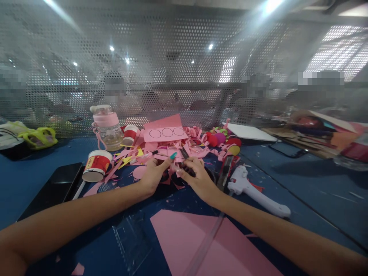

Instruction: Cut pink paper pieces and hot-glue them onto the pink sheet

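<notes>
My left hand (153, 174) and my right hand (202, 180) come together at the middle of the table, fingers pinched close in front of a heap of pink paper scraps (198, 149). A small piece of pink paper (174, 167) shows between the fingertips, partly covered by them. The left thumb has a teal nail. A dark slim object (184, 152) sticks up by my right fingers; its kind is unclear. Just behind, a pink card (164, 134) with three drawn circles rests on the heap. A round pink cutout (139, 172) lies beside my left hand.
Leftward are a paper cup (97, 165), a black phone (56, 188) and a pink-lidded bottle (106, 126). A white glue gun (258, 191) and a dark-bladed cutter (225, 172) lie right. Nearer are a large pink sheet (189, 234) and a clear ruler (130, 241). Perforated screen (184, 69) behind.
</notes>
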Available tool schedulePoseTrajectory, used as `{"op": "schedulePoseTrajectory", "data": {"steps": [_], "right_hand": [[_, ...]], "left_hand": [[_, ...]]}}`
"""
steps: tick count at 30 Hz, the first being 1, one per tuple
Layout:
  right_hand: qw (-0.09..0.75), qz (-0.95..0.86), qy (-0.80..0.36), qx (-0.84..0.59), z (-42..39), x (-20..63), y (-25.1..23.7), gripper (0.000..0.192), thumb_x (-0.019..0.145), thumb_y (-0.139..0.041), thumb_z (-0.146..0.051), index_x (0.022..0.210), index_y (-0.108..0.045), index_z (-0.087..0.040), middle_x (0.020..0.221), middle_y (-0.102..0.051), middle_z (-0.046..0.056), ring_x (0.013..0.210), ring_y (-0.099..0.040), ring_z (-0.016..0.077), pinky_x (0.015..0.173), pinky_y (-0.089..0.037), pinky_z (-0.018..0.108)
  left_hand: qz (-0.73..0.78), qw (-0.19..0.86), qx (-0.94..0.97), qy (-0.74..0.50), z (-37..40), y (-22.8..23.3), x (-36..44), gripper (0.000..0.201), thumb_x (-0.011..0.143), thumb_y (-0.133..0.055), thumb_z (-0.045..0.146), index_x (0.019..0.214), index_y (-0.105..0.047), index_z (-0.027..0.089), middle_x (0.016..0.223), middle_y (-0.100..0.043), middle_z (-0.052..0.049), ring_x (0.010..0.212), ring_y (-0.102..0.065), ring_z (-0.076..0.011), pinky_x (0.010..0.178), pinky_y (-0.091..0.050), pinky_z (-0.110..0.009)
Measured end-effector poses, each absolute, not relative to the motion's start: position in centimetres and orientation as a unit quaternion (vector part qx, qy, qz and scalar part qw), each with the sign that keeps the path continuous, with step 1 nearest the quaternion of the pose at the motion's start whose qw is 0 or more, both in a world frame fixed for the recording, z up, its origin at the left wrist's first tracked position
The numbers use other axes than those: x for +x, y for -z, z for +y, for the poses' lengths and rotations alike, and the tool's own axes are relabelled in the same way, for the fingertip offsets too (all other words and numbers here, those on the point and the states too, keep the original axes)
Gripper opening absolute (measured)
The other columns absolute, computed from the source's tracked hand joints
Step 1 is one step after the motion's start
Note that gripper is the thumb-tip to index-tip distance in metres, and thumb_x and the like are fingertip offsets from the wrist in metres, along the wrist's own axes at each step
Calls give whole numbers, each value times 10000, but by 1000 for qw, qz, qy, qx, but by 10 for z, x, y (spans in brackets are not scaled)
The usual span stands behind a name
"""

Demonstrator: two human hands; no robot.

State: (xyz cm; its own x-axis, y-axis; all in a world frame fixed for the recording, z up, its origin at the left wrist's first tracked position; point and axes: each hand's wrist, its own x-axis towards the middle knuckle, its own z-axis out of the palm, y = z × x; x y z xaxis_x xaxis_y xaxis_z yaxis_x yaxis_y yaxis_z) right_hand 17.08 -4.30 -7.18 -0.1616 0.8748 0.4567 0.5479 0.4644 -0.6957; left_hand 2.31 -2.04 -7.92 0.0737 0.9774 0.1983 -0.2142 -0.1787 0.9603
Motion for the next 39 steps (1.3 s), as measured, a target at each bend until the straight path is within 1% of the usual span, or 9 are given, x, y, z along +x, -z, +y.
{"op": "schedulePoseTrajectory", "data": {"steps": [4,8,11,18,24,27,30,34,39], "right_hand": [[456,-725,-236,-459,-37,172,74,372,696,-575,-563,642,-584,-195,733,-505,32,771,-475,201,718,-397,347],[478,-679,-346,-437,-34,173,74,364,684,-592,-546,595,-514,-202,591,-455,-18,555,-439,138,525,-377,272],[502,-641,-376,-443,-34,173,73,348,703,-575,-531,617,-499,-202,547,-423,-42,489,-392,113,472,-331,250],[564,-583,-376,-448,-32,175,77,348,733,-537,-536,645,-472,-206,537,-440,-45,488,-419,114,482,-357,248],[630,-480,-473,-385,-25,176,82,320,657,-646,-486,661,-491,-207,658,-484,-36,624,-517,118,659,-483,289],[649,-437,-501,-370,-24,176,80,333,612,-684,-476,648,-489,-208,659,-512,-31,644,-555,133,678,-509,326],[651,-447,-484,-378,-24,176,78,318,627,-679,-468,626,-491,-212,635,-541,-18,621,-577,154,671,-518,357],[641,-481,-452,-393,-26,177,78,292,673,-650,-457,623,-489,-219,610,-545,-17,593,-582,163,678,-512,365],[588,-584,-381,-409,-31,175,76,284,748,-571,-471,659,-495,-212,630,-542,-11,617,-560,157,662,-482,320]], "left_hand": [[359,522,526,-567,-23,78,24,293,638,-686,397,617,-585,123,518,-519,38,429,-393,-35,398,-282,-162],[329,536,518,-579,-23,78,24,259,648,-681,386,639,-606,138,600,-564,24,519,-474,-63,468,-357,-176],[332,526,515,-590,-22,78,24,231,649,-676,385,661,-615,162,636,-588,12,573,-528,-100,529,-422,-211],[340,520,499,-605,-28,72,24,205,658,-665,380,741,-583,212,693,-597,9,660,-587,-149,660,-481,-273],[315,553,489,-597,-31,71,24,238,665,-641,397,689,-500,207,649,-563,33,627,-598,-139,635,-480,-268],[383,513,496,-587,-27,74,23,199,705,-593,355,657,-479,199,597,-528,30,550,-553,-126,564,-460,-256],[474,438,527,-554,-24,78,22,148,727,-562,321,705,-498,189,664,-549,-4,588,-548,-147,566,-452,-277],[535,173,623,-544,-28,79,20,256,744,-546,215,986,-481,167,1048,-508,-98,1007,-491,-231,885,-401,-403],[416,-109,789,-439,-41,77,17,405,802,-435,142,1202,-383,111,1303,-322,-187,1262,-248,-309,1022,-196,-542]]}}
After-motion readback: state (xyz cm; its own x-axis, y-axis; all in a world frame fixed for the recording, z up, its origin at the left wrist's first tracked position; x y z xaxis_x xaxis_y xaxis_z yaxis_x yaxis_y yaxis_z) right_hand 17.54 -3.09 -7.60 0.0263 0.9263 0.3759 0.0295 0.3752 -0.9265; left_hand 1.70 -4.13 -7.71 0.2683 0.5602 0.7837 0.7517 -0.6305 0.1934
